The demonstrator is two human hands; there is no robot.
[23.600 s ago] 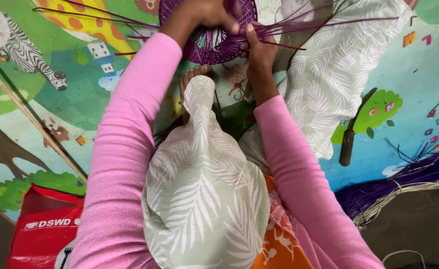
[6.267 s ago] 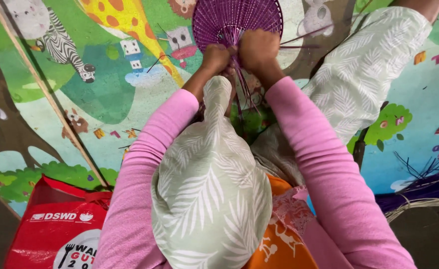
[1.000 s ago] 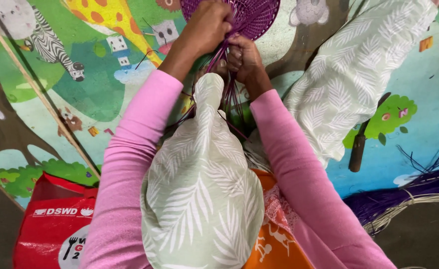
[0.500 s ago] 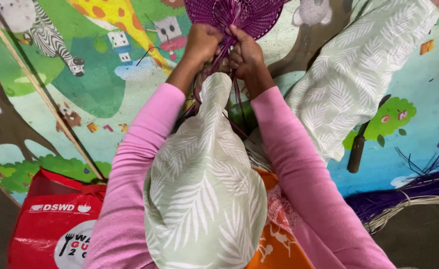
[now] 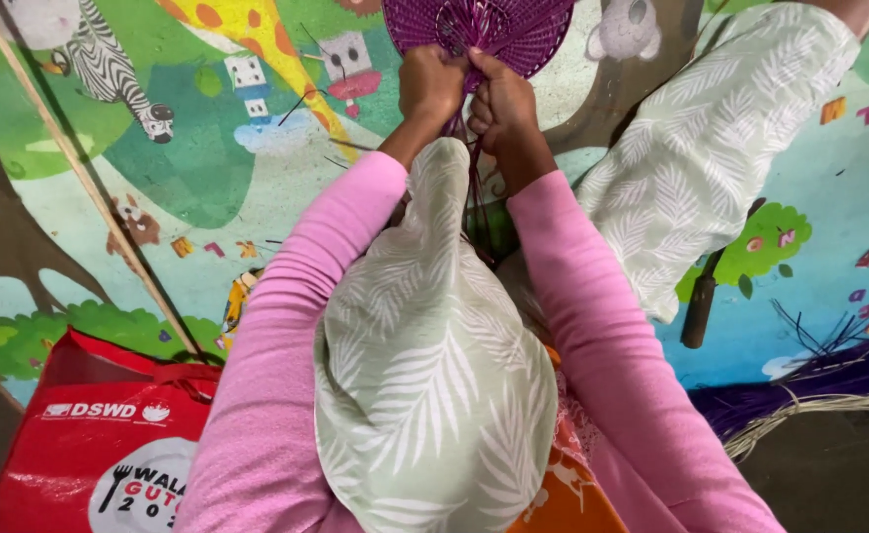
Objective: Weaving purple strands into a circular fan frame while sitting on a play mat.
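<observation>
A home floor turned craft corner: a children's play mat (image 5: pixel 207 178) with cartoon animals covers the floor, loose purple weaving strands (image 5: pixel 819 380) lie at its edge, and a red shopping bag (image 5: pixel 89 434) sits nearby.

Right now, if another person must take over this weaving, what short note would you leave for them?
Left hand and right hand both grip the strands at the base of the purple woven fan, above the raised knee. The round fan face looks woven; loose purple strands hang down from the base, not yet bound. Spare purple strips lie on the mat at the right, beside a dark-handled tool.
</observation>
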